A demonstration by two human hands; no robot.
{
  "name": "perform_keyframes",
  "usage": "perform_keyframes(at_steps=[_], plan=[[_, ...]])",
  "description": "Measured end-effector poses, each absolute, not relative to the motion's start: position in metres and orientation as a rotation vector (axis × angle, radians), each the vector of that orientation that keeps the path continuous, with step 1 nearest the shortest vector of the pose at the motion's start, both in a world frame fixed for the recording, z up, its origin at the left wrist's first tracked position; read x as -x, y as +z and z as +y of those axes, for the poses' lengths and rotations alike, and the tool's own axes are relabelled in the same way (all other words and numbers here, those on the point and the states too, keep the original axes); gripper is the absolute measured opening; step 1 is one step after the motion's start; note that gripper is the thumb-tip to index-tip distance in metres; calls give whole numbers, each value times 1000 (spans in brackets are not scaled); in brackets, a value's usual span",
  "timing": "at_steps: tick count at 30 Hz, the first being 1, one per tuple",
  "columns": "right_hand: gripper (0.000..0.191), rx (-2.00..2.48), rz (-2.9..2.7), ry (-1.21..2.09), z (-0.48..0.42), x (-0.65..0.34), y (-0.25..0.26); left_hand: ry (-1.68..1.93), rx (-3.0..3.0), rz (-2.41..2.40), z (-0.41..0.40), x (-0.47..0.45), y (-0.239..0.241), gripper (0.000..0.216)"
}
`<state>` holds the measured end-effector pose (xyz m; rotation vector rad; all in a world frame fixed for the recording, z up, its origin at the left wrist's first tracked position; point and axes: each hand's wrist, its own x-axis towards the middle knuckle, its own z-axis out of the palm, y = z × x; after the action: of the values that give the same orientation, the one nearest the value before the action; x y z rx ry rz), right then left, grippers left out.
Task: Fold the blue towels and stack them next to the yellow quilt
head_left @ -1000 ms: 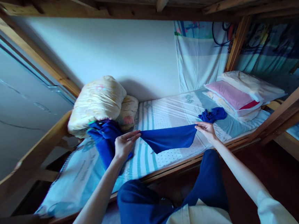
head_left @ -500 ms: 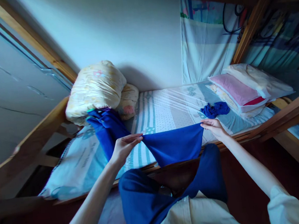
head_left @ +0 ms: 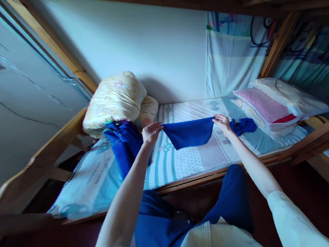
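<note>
A small blue cloth (head_left: 188, 133) hangs stretched between my two hands above the striped mattress (head_left: 185, 160). My left hand (head_left: 151, 133) pinches its left top corner and my right hand (head_left: 222, 123) pinches its right top corner. Just left of my left hand a larger blue garment (head_left: 124, 145) lies draped on the bed. Beside my right hand a crumpled blue cloth (head_left: 243, 125) rests on the sheet.
A bundled yellow quilt (head_left: 113, 101) sits at the bed's left end and stacked pillows (head_left: 269, 104) at the right. Wooden bunk rails (head_left: 316, 141) frame the bed, with slats overhead. A white wall lies behind and a cabinet door (head_left: 15, 98) at the left.
My hands have carried the stretched blue cloth from the bed's front edge forward and up over the mattress. Both arms are reaching further out.
</note>
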<state>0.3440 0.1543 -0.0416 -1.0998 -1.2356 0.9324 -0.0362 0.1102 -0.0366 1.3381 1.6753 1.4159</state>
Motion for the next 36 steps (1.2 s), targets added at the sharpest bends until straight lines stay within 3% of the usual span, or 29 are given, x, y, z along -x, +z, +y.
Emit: perform_keyframes(at_steps=[6,14,18,24,30,36], plan=[[25,1183,-1397,878,135,-350,-91,1381,-1484,1773,82,36,-83,46],[18,1554,-1298,1128,49,-347,-255,863,-1319,1998,-4,14,-238,34],[11,1668,-1258,1244,15,-347,-302,640,-1225,1895,-35,8,-288,41],[15,1679,-1234,1306,0,-352,-310,749,-1087,1799,-40,3,-303,59],[20,1612,-1141,1420,-8,-362,-297,659,-1229,1840,-44,8,-301,46],[23,1587,-1155,1430,-11,-370,-287,688,-1188,1830,-63,21,-308,59]])
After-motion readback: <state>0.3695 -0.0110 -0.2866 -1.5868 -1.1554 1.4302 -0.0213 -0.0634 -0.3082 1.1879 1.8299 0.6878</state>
